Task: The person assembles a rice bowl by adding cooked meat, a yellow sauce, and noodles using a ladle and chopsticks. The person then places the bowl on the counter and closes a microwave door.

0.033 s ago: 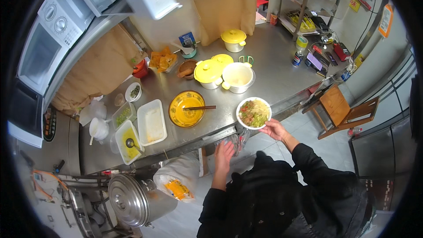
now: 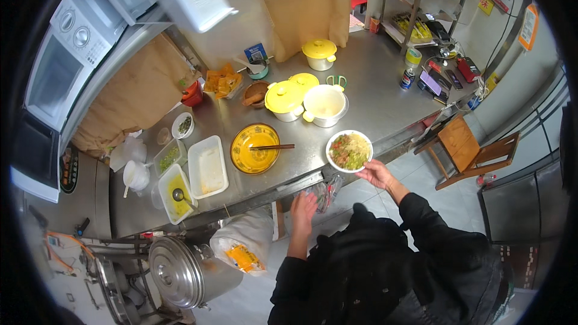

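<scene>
My right hand [image 2: 377, 174] grips the rim of a white bowl [image 2: 349, 151] on its near right side. Green, red and pale yellow chopped food fills the bowl, which is at the counter's front edge. Below that edge, my left hand [image 2: 303, 206] has its fingers stretched out and holds nothing. Beside it hangs a clear plastic bag [image 2: 327, 194] with reddish bits in view. A yellow patterned bowl [image 2: 241, 151] with chopsticks [image 2: 272, 147] across it stands left of the white bowl. Behind are white pots with yellow lids [image 2: 284, 96] and an uncovered white pot [image 2: 325, 105].
On the left stand a white tray [image 2: 208, 168], a container of yellow liquid with a ladle [image 2: 178, 194], and a tub of chopped greens [image 2: 170, 156]. A large steel pot [image 2: 180, 271] sits below the counter. A wooden chair [image 2: 463, 144] stands at the right.
The white bowl has shifted slightly up and to the right with my right hand. My left hand has drawn a little to the left.
</scene>
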Demonstrator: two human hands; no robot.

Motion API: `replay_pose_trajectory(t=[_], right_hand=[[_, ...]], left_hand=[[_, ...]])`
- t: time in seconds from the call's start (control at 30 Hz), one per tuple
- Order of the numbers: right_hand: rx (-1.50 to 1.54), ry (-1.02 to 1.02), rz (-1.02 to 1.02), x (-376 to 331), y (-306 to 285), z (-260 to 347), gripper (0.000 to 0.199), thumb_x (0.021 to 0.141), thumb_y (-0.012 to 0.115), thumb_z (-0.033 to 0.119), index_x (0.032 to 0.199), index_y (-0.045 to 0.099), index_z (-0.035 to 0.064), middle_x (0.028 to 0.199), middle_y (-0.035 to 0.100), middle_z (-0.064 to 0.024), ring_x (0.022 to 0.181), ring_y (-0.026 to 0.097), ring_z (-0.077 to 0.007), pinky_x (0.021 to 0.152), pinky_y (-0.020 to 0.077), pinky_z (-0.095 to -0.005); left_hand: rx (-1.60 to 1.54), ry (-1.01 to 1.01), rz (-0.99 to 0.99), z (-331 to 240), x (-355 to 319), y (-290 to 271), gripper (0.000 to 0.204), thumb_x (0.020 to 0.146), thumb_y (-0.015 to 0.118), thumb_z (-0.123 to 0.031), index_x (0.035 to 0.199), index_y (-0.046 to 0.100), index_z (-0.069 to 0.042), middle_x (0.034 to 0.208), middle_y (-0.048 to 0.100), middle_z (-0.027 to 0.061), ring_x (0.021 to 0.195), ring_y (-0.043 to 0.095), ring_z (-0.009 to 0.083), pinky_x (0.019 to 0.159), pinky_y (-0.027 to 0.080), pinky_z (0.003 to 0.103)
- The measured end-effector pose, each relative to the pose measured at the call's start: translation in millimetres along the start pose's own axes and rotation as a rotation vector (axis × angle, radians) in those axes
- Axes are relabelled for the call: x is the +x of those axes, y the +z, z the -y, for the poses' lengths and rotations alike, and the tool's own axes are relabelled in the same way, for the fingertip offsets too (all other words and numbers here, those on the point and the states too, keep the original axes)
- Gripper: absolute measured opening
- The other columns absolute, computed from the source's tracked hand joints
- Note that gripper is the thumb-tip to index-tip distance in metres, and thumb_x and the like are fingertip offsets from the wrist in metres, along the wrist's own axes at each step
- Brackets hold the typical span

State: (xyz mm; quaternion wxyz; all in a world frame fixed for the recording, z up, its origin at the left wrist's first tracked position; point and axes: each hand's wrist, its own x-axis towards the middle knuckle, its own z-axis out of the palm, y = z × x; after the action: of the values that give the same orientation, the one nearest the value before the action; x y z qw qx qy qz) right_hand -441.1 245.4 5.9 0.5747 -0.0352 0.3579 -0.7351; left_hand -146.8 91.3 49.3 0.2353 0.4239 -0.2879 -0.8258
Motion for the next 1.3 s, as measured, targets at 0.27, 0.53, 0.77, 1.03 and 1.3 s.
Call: replay_pose_trajectory(t=[0.27,0.53,0.77,1.03,1.3], right_hand=[[-0.101,0.061,-0.032,79.8,-77.3,74.7,0.033,0.101,0.056,0.006,0.132,0.05,-0.0048,0.127,0.064,-0.0163,0.112,0.068,-0.0275,0.096,0.0599,-0.0376],[-0.416,0.027,-0.251,110.3,-132.6,159.8,0.023,0.102,0.059,0.01,0.116,0.066,-0.0064,0.109,0.072,-0.0085,0.102,0.069,-0.0159,0.091,0.0579,-0.0284],[-0.35,-0.012,-0.451,80.3,-125.8,179.8,0.024,0.104,0.056,0.01,0.125,0.061,-0.0011,0.113,0.07,-0.0095,0.1,0.069,-0.0154,0.088,0.0595,-0.0281],[-0.397,-0.087,-0.542,29.9,-105.3,187.5,0.027,0.102,0.059,0.015,0.128,0.061,0.0044,0.116,0.071,-0.0048,0.102,0.067,-0.014,0.083,0.0572,-0.0308],[-0.488,-0.126,-0.431,53.4,-112.2,215.2,0.038,0.108,0.051,0.036,0.123,0.067,0.0044,0.108,0.072,-0.0011,0.089,0.063,-0.0106,0.075,0.053,-0.0281]], left_hand=[[0.496,0.497,0.012,-19.0,95.7,62.6,0.031,0.103,0.06,-0.027,0.112,0.068,0.001,0.104,0.067,0.0013,0.088,0.063,0.0126,0.078,0.05,0.028],[1.461,1.178,-0.208,-25.3,177.2,223.3,0.041,0.084,0.071,-0.013,0.124,0.067,-0.005,0.115,0.066,0.0175,0.114,0.058,0.0359,0.102,0.04,0.049],[1.732,1.214,-0.282,-38.5,218.9,220.8,0.036,0.077,0.07,-0.003,0.113,0.073,-0.01,0.115,0.069,0.0066,0.111,0.061,0.0251,0.1,0.041,0.043],[0.802,1.196,-0.322,-86.5,177.2,259.2,0.021,0.096,0.065,-0.006,0.116,0.069,0.0,0.105,0.073,0.0117,0.094,0.068,0.0199,0.087,0.053,0.034],[0.531,0.264,0.125,56.9,140.3,291.7,0.025,0.102,0.058,-0.011,0.125,0.061,-0.001,0.097,0.071,0.0069,0.085,0.063,0.0111,0.079,0.053,0.028]])
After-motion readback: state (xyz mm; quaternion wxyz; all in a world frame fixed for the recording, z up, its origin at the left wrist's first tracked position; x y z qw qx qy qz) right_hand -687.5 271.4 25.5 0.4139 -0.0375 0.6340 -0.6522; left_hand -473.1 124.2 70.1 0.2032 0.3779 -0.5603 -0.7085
